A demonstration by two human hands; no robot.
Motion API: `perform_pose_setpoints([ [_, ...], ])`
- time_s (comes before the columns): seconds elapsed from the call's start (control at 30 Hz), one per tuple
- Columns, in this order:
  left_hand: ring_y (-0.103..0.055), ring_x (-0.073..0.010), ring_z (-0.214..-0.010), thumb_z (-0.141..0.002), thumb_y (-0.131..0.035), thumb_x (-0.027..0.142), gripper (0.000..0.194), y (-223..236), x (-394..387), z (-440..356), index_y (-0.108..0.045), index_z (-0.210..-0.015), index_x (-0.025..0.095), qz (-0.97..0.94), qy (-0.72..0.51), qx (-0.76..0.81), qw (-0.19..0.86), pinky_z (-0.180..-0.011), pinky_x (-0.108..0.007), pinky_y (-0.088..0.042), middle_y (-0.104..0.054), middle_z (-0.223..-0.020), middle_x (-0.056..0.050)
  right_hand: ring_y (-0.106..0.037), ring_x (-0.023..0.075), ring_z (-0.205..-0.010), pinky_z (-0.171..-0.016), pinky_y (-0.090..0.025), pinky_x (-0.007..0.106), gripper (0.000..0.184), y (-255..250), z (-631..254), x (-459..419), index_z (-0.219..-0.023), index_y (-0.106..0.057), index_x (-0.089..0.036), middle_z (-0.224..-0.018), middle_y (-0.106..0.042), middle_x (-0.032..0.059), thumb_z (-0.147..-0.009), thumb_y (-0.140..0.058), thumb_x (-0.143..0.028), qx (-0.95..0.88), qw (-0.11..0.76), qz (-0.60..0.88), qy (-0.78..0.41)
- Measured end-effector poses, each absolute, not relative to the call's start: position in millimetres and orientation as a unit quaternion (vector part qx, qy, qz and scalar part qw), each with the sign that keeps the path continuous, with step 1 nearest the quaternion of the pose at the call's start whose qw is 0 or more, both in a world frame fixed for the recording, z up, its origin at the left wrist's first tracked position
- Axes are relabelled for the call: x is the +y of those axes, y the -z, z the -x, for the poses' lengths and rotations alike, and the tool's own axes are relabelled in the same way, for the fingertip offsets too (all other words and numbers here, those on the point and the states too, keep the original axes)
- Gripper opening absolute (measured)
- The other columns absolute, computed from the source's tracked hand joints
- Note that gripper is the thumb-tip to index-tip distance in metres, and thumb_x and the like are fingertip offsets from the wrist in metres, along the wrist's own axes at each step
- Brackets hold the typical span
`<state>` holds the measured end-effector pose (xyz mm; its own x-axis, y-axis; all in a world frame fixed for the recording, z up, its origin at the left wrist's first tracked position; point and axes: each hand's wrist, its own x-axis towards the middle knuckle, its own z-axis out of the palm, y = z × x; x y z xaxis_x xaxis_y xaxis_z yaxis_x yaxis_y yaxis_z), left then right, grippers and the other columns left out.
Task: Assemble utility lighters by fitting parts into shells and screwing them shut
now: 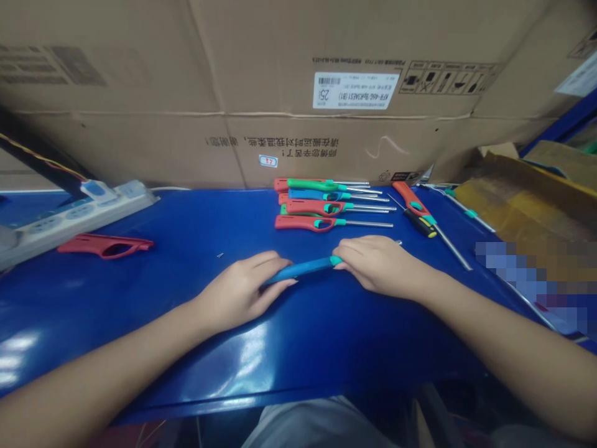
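Note:
A blue long-necked gas lighter (305,269) is held over the front of the blue table, seen edge-on. My left hand (249,286) is closed round the end of its handle, thumb below and fingers above. My right hand (373,261) wraps the green collar and the metal tube, whose tip shows just past the knuckles. Beyond my hands lies a pile of several lighters (317,207) in red, green and blue, tubes pointing right. Nearest in that pile is a red lighter (303,223).
A red handle shell (109,246) lies at left beside a white power strip (69,214). Tiny metal pins (220,255) lie nearby. At right are an orange lighter (410,198), a black-and-yellow screwdriver (420,224) and a cardboard box (527,205). Large cardboard (177,149) stands behind.

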<state>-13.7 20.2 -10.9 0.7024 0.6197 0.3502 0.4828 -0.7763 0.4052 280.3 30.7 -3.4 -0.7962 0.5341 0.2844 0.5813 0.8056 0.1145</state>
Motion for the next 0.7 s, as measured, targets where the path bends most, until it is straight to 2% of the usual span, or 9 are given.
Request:
perform_pose_setpoints([
  [0.17, -0.066, -0.0163, -0.085, -0.102, -0.056, 0.027, 0.021, 12.4, 17.0, 11.8, -0.067, -0.114, 0.014, -0.910, -0.235, 0.302, 0.161, -0.076, -0.025, -0.052, -0.070, -0.099, -0.008, -0.053, 0.0160, -0.065, -0.062, -0.035, 0.029, 0.031, 6.6, -279.1, 28.2, -0.091, -0.063, -0.016, -0.080, -0.064, 0.0042, -0.107, -0.040, -0.027, -0.944, 0.105, 0.304, 0.077],
  [0.33, -0.060, -0.0115, -0.071, -0.100, -0.061, 0.027, 0.015, 7.8, 14.7, 5.6, -0.070, -0.097, 0.016, -0.874, -0.266, 0.324, 0.245, -0.068, -0.022, -0.047, -0.066, -0.082, -0.001, -0.051, 0.0169, -0.065, -0.062, -0.035, 0.029, 0.034, 6.9, -277.4, 25.6, -0.091, -0.065, -0.015, -0.076, -0.062, 0.0050, -0.107, -0.037, -0.026, -0.939, 0.145, 0.293, 0.105],
  [0.43, -0.059, -0.0112, -0.069, -0.099, -0.062, 0.027, 0.016, 6.3, 14.9, 4.5, -0.069, -0.091, 0.015, -0.868, -0.264, 0.327, 0.264, -0.066, -0.022, -0.046, -0.066, -0.079, -0.001, -0.050, 0.0168, -0.064, -0.062, -0.035, 0.029, 0.033, 5.7, -276.0, 23.4, -0.089, -0.065, -0.014, -0.075, -0.061, 0.0052, -0.106, -0.039, -0.024, -0.940, 0.148, 0.285, 0.115],
  [0.57, -0.061, -0.0117, -0.074, -0.099, -0.061, 0.026, 0.013, 8.4, 15.4, 8.0, -0.069, -0.098, 0.015, -0.882, -0.258, 0.309, 0.245, -0.069, -0.022, -0.048, -0.067, -0.084, -0.002, -0.047, 0.0167, -0.062, -0.060, -0.033, 0.030, 0.031, 5.4, -273.6, 21.0, -0.085, -0.065, -0.014, -0.073, -0.059, 0.0045, -0.104, -0.042, -0.021, -0.942, 0.140, 0.280, 0.122],
  [0.7, -0.065, -0.0143, -0.082, -0.100, -0.059, 0.023, 0.018, 14.5, 15.5, 13.4, -0.066, -0.113, 0.012, -0.909, -0.267, 0.277, 0.161, -0.075, -0.023, -0.051, -0.068, -0.095, -0.006, -0.048, 0.0171, -0.062, -0.060, -0.034, 0.030, 0.027, 6.6, -272.9, 19.5, -0.086, -0.065, -0.013, -0.074, -0.060, 0.0046, -0.102, -0.044, -0.018, -0.939, 0.148, 0.284, 0.127],
])
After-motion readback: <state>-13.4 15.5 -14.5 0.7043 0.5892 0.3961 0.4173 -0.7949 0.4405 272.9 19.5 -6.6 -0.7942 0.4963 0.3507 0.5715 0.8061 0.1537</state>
